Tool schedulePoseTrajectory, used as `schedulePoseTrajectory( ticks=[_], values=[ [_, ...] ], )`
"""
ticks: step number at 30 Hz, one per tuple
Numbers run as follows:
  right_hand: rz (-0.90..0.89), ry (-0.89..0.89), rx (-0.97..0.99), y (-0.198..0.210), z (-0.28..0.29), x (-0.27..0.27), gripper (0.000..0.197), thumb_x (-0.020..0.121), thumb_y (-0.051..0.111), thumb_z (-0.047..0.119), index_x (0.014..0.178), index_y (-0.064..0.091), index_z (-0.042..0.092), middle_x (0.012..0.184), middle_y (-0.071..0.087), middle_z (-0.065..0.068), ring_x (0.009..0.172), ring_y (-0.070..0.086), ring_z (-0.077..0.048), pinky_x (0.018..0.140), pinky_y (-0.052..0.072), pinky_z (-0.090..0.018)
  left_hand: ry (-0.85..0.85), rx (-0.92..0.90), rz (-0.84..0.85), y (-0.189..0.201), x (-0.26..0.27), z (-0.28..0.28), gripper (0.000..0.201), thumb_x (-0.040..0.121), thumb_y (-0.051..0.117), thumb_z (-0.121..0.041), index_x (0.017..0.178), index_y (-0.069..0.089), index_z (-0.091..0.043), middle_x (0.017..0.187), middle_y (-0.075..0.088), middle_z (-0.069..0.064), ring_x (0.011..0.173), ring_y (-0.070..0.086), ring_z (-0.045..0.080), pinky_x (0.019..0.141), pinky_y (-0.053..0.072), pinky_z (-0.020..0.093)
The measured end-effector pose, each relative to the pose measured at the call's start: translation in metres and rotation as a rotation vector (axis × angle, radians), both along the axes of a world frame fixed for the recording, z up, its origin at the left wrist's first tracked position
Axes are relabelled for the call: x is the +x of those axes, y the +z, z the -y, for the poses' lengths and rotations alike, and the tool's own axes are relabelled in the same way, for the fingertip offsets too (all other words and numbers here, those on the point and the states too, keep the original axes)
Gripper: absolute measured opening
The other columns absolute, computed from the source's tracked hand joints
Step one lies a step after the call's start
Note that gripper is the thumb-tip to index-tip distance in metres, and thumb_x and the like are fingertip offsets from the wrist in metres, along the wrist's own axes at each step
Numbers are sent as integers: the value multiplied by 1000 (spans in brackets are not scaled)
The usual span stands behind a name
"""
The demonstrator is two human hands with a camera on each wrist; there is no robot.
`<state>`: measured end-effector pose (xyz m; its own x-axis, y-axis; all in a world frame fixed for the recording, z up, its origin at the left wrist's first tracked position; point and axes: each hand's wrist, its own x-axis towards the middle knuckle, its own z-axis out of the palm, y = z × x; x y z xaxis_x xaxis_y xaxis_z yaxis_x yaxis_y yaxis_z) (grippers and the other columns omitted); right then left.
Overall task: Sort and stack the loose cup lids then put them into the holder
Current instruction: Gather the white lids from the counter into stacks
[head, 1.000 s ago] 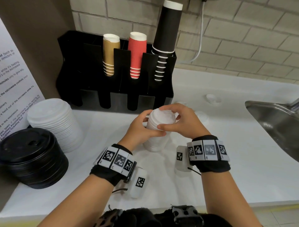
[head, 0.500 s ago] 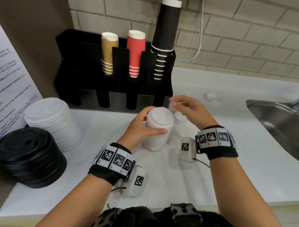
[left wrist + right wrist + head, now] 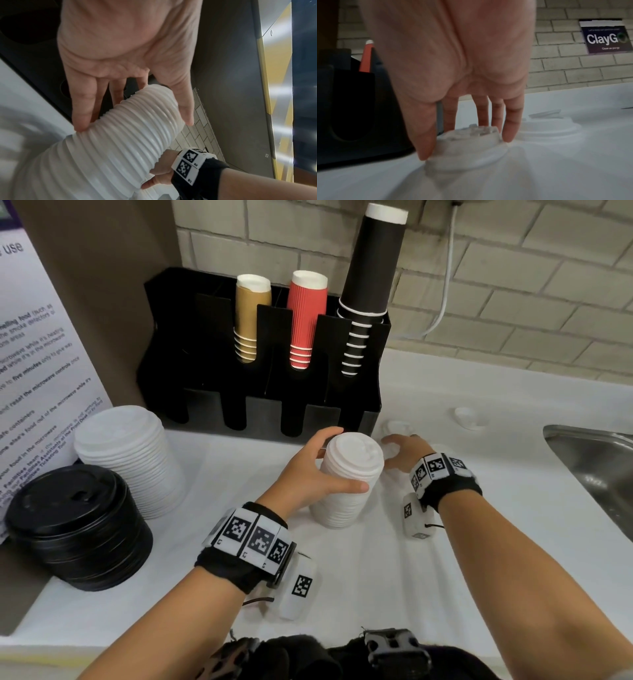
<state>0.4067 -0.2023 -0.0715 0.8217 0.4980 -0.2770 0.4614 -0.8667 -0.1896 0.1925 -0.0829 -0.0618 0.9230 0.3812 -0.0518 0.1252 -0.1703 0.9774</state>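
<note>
A tall stack of small white lids [image 3: 349,474] stands on the white counter in front of the black holder [image 3: 260,405]. My left hand [image 3: 350,459] grips its upper part from the left, thumb in front and fingers behind; the left wrist view shows the hand [image 3: 134,124] round the ribbed stack [image 3: 120,142]. My right hand [image 3: 399,450] is low on the counter just right of the stack. In the right wrist view its thumb and fingers [image 3: 465,146] pinch a loose white lid [image 3: 471,152] that lies on the counter.
More loose white lids lie nearby [image 3: 551,128], [image 3: 397,428], [image 3: 467,417]. A stack of larger white lids [image 3: 130,460] and one of black lids [image 3: 78,525] stand at the left. The holder carries tan, red and black cups. A steel sink [image 3: 599,467] is at the right.
My right hand left the top of the small lid stack, moved right and down to the counter, and closed on a loose lid. The left hand kept its hold.
</note>
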Motion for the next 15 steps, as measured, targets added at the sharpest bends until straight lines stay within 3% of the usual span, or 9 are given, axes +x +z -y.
schedulePoseTrajectory(
  ticks=[3,6,9,11,12,15],
  values=[
    [-4,-39,126,14,4,0,54,86,66,29,137,47,28,135,48,-16,120,51,-34,93,41,-34,14,-17,2,1,0,-1,78,68,87,-35,128,40,-49,120,46,-27,120,42,4,102,42,37],
    [-63,-130,460,35,12,-10,43,88,62,32,129,53,24,120,56,-9,110,56,-27,86,40,-29,19,-14,12,1,1,-1,74,69,88,-32,129,46,-42,127,51,-19,124,44,6,107,43,43],
    [-184,-150,853,50,16,-36,20,90,58,35,107,65,27,109,64,10,98,57,-10,83,43,-26,17,-12,15,2,2,-1,75,68,88,-29,131,48,-39,129,52,-17,124,45,7,106,44,44],
    [-235,-72,1010,57,15,-58,11,92,58,32,92,68,32,98,66,25,90,58,7,78,41,-20,14,-17,16,2,2,-1,76,67,89,-27,131,49,-37,129,53,-16,124,46,7,105,45,44],
    [-246,-25,1049,59,14,-67,10,92,60,32,92,70,31,97,67,25,86,58,10,77,41,-17,12,-20,17,2,2,-2,75,67,89,-26,131,49,-37,129,53,-15,124,46,7,105,46,44],
    [-179,90,1062,59,12,-84,18,84,70,34,100,71,25,103,69,14,84,57,6,76,44,-12,11,-30,12,1,3,-2,77,66,90,-26,131,50,-37,128,56,-13,124,48,8,104,47,43]
  ],
)
